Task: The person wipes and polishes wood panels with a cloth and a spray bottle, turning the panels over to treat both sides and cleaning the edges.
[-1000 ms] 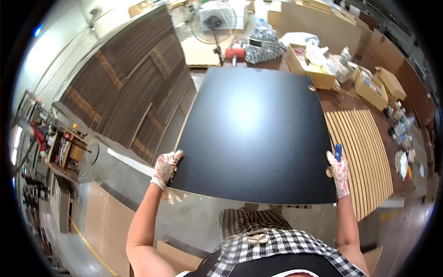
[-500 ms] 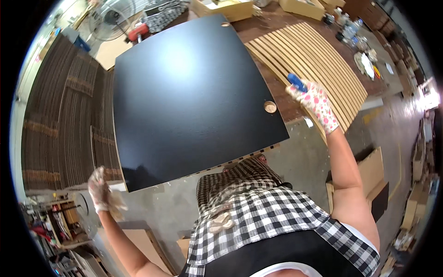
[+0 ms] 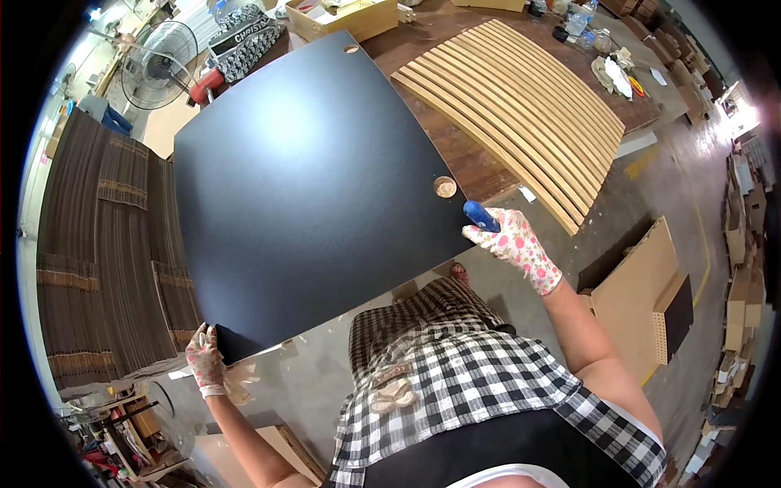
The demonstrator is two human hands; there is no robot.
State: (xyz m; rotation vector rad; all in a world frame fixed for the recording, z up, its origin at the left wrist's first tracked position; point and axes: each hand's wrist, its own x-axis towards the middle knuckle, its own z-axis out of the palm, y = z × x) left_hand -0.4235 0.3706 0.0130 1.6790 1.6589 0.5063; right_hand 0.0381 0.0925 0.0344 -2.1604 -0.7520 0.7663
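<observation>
A large black square panel [image 3: 309, 187] is held flat in front of me, with a round hole near its right corner. My left hand [image 3: 205, 358], in a flowered glove, grips the panel's near left corner. My right hand [image 3: 512, 240], gloved the same, is closed on the right corner beside the hole, and a blue object [image 3: 480, 216] sticks out of that hand against the panel's edge. The panel's far part lies over a brown workbench [image 3: 455, 150].
A rack of curved pale wooden slats [image 3: 521, 98] lies on the workbench to the right. Dark ribbed panels [image 3: 106, 244] are stacked at left. A standing fan [image 3: 159, 53] and wooden boxes [image 3: 342, 16] sit beyond. Board offcuts [image 3: 643, 301] lie on the floor at right.
The panel has swung round against the view, its far edge now pointing up left. Both hands have stayed on its near corners and the slat rack now appears at upper right.
</observation>
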